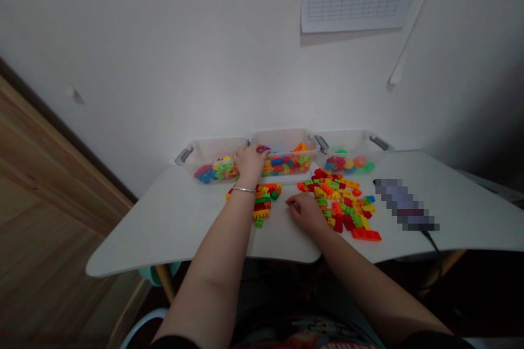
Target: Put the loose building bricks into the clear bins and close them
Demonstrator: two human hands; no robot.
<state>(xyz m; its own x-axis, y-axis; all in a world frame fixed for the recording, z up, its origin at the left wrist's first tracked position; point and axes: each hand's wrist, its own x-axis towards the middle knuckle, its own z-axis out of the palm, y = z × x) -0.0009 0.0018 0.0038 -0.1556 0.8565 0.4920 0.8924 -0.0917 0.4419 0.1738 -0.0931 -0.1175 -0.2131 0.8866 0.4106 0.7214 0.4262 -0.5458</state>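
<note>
My left hand (pixel 249 163) reaches over the near rim of the middle clear plastic bin (pixel 284 139), its fingertips pinching a small purple plastic piece (pixel 263 149). A thin silver bangle (pixel 244 190) circles that wrist. My right hand (pixel 305 214) rests on the white tabletop (pixel 278 237) at the left side of a loose heap of colourful toy building bricks (pixel 339 202), its fingers curled around something small and dark that I cannot make out. A smaller stack of bricks (pixel 260 202) lies between my two hands.
A clear bin of bricks (pixel 215 155) stands left of the middle bin, and a clear bin of coloured balls (pixel 350 152) stands right of it. A pixelated object (pixel 405 204) with a black cable lies at the table's right. A wall stands behind the table.
</note>
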